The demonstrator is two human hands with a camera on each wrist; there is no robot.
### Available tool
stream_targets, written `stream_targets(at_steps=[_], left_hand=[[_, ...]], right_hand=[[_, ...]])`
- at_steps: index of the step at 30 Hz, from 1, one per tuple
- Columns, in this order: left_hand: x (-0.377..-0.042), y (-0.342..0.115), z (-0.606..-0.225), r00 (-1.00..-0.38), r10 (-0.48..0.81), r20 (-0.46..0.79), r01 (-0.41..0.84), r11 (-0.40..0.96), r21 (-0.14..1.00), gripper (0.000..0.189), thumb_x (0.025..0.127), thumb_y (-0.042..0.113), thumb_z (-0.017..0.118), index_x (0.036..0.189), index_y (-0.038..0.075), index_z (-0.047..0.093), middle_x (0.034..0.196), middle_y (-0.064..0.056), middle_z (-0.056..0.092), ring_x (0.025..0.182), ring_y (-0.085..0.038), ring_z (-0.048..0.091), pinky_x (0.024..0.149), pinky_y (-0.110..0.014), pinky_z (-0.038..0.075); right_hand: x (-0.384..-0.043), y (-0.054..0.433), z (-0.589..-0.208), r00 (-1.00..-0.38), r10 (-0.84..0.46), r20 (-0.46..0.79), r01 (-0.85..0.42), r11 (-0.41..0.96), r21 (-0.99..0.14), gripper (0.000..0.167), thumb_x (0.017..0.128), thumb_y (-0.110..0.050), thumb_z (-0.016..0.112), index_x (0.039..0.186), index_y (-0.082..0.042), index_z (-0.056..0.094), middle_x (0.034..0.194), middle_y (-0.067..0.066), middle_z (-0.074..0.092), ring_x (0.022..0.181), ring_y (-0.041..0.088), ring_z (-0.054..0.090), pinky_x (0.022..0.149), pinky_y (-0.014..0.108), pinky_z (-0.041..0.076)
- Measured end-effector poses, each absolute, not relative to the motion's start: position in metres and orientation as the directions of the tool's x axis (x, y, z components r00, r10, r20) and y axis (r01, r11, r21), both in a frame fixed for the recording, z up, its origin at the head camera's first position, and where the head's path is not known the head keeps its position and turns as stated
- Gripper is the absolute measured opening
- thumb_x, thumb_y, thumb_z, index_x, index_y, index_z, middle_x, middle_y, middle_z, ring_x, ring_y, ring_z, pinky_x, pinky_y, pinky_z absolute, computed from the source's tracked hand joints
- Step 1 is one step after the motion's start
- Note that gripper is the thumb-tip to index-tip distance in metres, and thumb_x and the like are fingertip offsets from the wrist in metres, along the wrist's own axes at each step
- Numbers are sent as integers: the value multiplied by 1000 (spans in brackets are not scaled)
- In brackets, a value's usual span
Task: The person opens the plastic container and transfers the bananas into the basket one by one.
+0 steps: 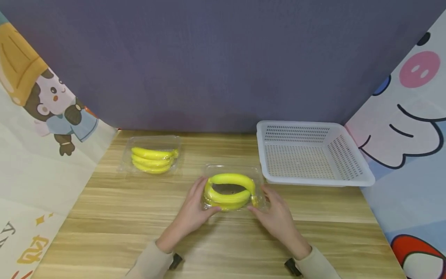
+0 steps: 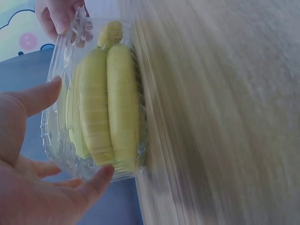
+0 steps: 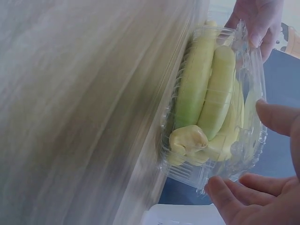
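Note:
A clear plastic clamshell box (image 1: 234, 169) with yellow bananas (image 1: 230, 197) inside rests on the wooden table, between both hands. My left hand (image 1: 194, 207) holds its left side, thumb near the front edge. On the opposite side, my right hand (image 1: 277, 215) holds the box near the banana stems. In the left wrist view, the left thumb (image 2: 42, 96) lies along the lid edge and fingertips touch the end wall. The right wrist view shows the right fingers (image 3: 225, 192) against the box's corner. Its lid looks closed in both wrist views.
Another clear box (image 1: 170, 141) of bananas stands at the back left of the table (image 1: 139, 224). A white perforated plastic basket (image 1: 313, 180) sits at the back right. A dark grey panel (image 1: 216, 69) rises behind, with printed cartoon walls on both sides.

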State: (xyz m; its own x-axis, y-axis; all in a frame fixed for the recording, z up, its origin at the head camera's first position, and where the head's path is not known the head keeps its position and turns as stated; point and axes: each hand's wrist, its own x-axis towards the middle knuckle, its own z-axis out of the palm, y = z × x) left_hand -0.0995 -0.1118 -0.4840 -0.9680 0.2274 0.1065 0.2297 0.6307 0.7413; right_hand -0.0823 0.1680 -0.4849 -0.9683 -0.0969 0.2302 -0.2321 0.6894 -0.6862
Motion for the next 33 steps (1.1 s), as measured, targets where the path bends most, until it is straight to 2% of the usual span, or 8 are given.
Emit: stream_targets(at_steps=[8, 14, 19, 27, 33], left_hand=[[-96, -122, -483, -971, 225, 79, 208, 639, 741, 113, 77, 38, 89, 162, 9, 21, 165, -19, 22, 148, -41, 29, 116, -61, 30], [-96, -129, -483, -972, 235, 10, 160, 628, 761, 120, 76, 44, 88, 164, 10, 13, 167, -19, 15, 148, -43, 27, 116, -60, 29], [-96, -130, -484, -969, 247, -5, 153, 616, 773, 123, 75, 41, 89, 164, 10, 9, 168, -18, 11, 148, -45, 27, 115, -62, 30], [-95, -130, -487, -971, 237, -22, 126, 588, 799, 126, 73, 36, 92, 164, 9, 9, 168, -19, 8, 147, -47, 25, 115, -62, 28], [-96, -133, -491, -967, 249, -58, 99, 574, 813, 125, 75, 35, 90, 163, 5, 6, 168, -23, 7, 150, -46, 18, 118, -62, 22]], right_hand=[[-79, 160, -484, -957, -116, 266, -267, 715, -646, 80, 77, -33, 89, 137, 7, 54, 137, 27, 59, 109, 39, 66, 96, 58, 54], [-77, 160, -484, -965, -130, 228, -249, 731, -636, 81, 81, -39, 85, 140, 6, 53, 143, 27, 54, 121, 43, 59, 103, 62, 47], [-77, 162, -483, -957, -160, 242, -277, 746, -606, 81, 82, -39, 85, 142, 4, 52, 143, 25, 55, 125, 44, 56, 103, 61, 47], [-78, 166, -485, -900, -254, 355, -414, 757, -506, 78, 77, -31, 89, 139, 1, 56, 139, 24, 56, 125, 42, 56, 101, 59, 50], [-84, 167, -483, -846, -363, 391, -511, 762, -397, 81, 74, -30, 90, 140, 1, 56, 146, 28, 47, 134, 45, 46, 107, 59, 45]])
